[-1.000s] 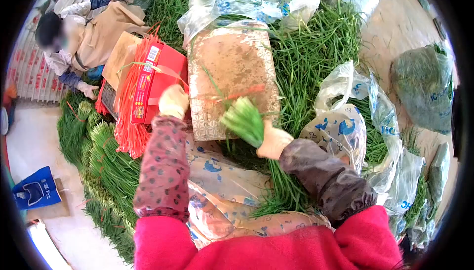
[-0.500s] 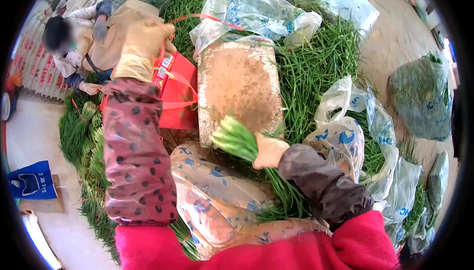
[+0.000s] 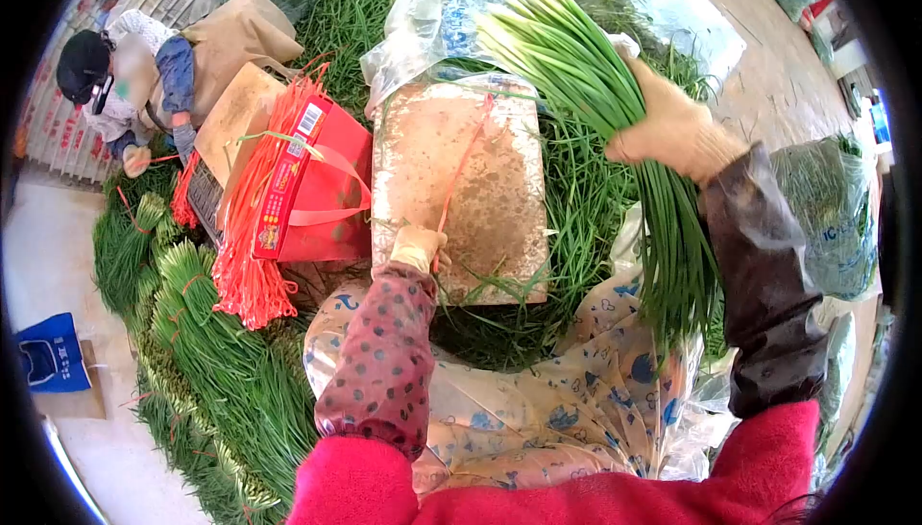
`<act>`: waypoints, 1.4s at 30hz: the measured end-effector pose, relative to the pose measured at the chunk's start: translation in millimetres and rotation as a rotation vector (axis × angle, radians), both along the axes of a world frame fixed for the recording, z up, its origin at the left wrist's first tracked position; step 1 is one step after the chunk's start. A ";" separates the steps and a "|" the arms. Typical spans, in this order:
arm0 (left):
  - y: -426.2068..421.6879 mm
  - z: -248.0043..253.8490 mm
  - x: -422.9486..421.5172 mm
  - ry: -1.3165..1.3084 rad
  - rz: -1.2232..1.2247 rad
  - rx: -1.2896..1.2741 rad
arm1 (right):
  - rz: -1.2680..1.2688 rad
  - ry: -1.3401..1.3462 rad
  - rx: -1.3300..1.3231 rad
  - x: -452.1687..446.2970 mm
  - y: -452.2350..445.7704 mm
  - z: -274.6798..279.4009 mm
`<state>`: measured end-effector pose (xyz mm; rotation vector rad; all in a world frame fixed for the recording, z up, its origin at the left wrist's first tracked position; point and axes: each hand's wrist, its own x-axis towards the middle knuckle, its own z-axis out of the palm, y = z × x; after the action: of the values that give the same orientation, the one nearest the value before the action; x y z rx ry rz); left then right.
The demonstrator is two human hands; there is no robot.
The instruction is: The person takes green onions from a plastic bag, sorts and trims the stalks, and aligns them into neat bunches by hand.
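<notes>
Green bunch [image 3: 576, 69] gripped aloft in the right hand [image 3: 672, 126]; 1 red strand [image 3: 468, 155] laid out below.

The right fingers wrap the bunch's middle, right of the worktop [image 3: 495, 208]; the left hand [image 3: 418, 248] looks closed on the strand's near end, though its fingertips are hidden. Left of these stands a red box [image 3: 338, 136]. The step in hand seems to be positioning; joining bunch and strand would call for lowering the right hand leftward, strand kept straight.
</notes>
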<state>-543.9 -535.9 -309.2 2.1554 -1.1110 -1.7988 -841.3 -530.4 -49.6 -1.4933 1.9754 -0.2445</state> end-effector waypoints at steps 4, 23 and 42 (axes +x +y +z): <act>18.9 -12.0 0.5 0.080 0.077 -0.008 | 0.282 0.174 -0.104 27.2 -35.3 -12.9; 36.9 -44.5 28.7 0.094 -0.129 -0.112 | 0.544 -0.003 -0.105 60.7 -21.7 -112.6; 48.7 149.3 -214.1 0.139 -1.132 -0.832 | -1.422 -1.479 -0.115 -205.0 313.4 -287.5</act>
<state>-758.0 -487.2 -159.9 0.8916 -2.6886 -1.1983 -1046.2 -217.0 -337.1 0.4584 1.2405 -1.4798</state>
